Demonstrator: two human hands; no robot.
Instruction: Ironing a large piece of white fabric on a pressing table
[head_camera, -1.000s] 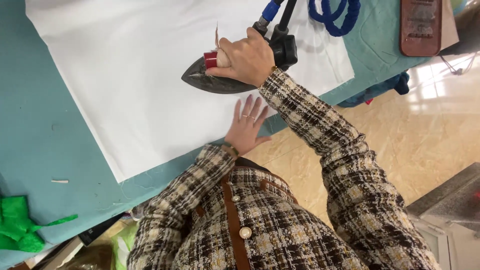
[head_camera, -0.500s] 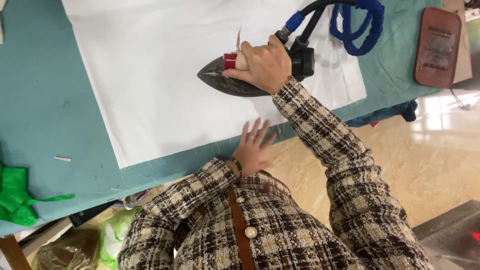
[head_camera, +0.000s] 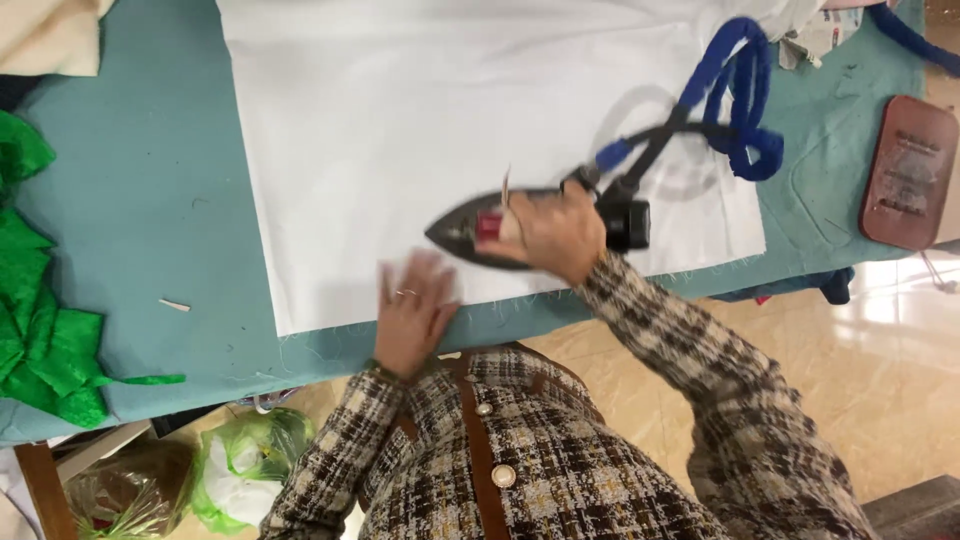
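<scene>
The iron's (head_camera: 500, 232) handle is hidden under the right hand (head_camera: 550, 232); the white cloth (head_camera: 440, 120) runs past the top edge.

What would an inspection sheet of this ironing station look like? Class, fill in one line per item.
Surface: teal padded table, loose threads and a small scrap on it.
Job's things: white cloth spread flat; dark iron on it near the front edge.
Clutter: green fabric at one end; brown pad at the other.
Hands: right hand grips the iron; left hand flat on the cloth.
Cables: blue cord looped over the cloth.
Surroundings: tiled floor; bags below the table.
</scene>
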